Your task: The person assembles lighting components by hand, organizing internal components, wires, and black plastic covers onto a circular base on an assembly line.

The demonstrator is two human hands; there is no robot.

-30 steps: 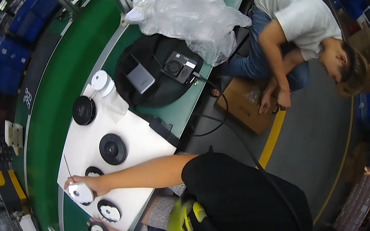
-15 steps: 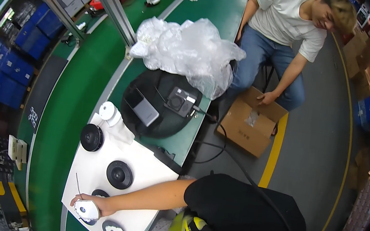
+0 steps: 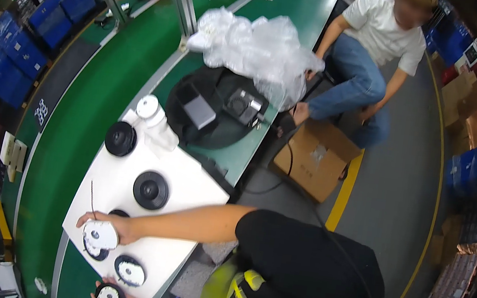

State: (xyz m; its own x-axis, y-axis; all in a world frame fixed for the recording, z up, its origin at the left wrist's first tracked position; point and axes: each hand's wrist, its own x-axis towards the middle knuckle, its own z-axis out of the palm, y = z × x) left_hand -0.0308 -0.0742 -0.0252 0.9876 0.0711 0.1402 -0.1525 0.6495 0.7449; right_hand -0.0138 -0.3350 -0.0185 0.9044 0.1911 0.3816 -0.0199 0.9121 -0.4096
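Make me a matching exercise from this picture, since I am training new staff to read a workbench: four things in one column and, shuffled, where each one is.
Things:
1. white disc
2. cardboard box
3. crumpled clear plastic
4. black disc

Places:
A. on the grey floor beside the seated person
B. lying alone in the middle of the white board
C. piled at the far end of the green bench
D. held under one hand at the near edge of the white board

Pairs: 1-D, 2-A, 3-C, 4-B
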